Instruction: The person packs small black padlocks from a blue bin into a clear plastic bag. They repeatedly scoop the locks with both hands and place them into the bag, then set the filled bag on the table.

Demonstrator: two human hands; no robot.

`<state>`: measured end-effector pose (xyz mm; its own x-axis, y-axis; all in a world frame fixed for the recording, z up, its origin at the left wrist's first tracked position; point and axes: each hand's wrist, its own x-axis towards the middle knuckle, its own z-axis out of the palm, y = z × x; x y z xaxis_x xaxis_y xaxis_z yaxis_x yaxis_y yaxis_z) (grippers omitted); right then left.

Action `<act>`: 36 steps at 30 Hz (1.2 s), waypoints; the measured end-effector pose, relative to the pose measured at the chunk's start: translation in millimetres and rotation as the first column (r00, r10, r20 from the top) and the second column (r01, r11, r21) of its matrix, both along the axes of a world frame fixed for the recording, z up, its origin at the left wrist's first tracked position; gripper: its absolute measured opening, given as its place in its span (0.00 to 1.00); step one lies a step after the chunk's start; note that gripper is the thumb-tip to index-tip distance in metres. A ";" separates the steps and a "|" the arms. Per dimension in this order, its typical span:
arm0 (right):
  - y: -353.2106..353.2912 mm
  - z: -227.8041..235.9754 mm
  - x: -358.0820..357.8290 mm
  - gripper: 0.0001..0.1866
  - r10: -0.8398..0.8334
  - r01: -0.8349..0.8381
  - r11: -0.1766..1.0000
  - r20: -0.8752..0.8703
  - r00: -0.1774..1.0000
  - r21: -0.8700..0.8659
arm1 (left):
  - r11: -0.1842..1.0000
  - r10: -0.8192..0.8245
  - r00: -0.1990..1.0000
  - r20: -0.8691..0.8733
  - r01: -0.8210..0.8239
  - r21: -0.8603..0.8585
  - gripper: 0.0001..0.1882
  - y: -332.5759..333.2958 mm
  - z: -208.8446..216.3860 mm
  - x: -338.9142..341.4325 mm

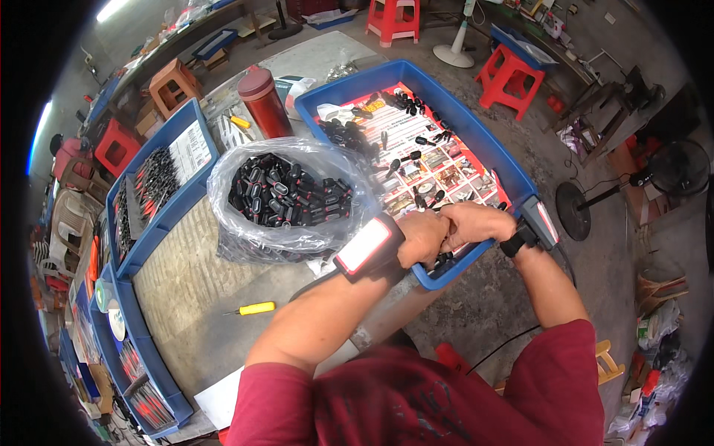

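Observation:
My left hand (422, 235) and my right hand (478, 221) meet over the near end of a blue tray (516, 168). Both have their fingers curled and pressed together; whatever lies between them is hidden. Below them, small black parts (445, 259) show in the tray's near corner. More black plastic pieces (416, 155) lie scattered over a printed red and white sheet (461, 165) that lines the tray. Left of my hands, a see-through plastic bag (225, 172) stands with its mouth wide, full of small black oblong pieces with reddish bits (286, 195).
A yellow-handled screwdriver (256, 308) lies on the worn table (175, 286). Behind the bag stands a red lidded cup (265, 104). Blue trays (199, 126) with black and red parts line the left side. Beyond are red stools (512, 78) and a floor fan (673, 168).

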<state>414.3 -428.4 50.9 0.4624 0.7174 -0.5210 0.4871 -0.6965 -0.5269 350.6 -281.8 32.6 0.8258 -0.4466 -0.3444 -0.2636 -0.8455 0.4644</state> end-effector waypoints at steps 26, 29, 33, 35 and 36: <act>6.6 -16.3 -2.6 0.12 -0.522 0.690 0.698 -0.522 0.674 0.192 | 0.945 0.246 0.968 0.046 -0.229 -0.235 0.21 4.0 -12.4 11.8; 8.8 -14.5 -4.0 0.12 -0.534 0.764 0.585 -0.578 0.616 0.274 | 0.872 0.354 0.934 0.046 -0.312 -0.377 0.24 7.1 -18.3 16.8; 17.0 -3.0 -6.3 0.16 -0.526 0.759 0.545 -0.560 0.640 0.356 | 0.734 0.504 0.863 -0.021 -0.441 -0.517 0.25 8.9 -9.4 14.0; 19.9 10.3 -10.1 0.14 -0.517 0.707 0.534 -0.483 0.707 0.464 | 0.692 0.558 0.829 0.042 -0.437 -0.574 0.25 10.7 5.7 8.1; 22.5 17.8 -12.7 0.13 -0.549 0.689 0.524 -0.420 0.723 0.501 | 0.688 0.562 0.825 0.056 -0.429 -0.585 0.24 14.2 15.0 5.1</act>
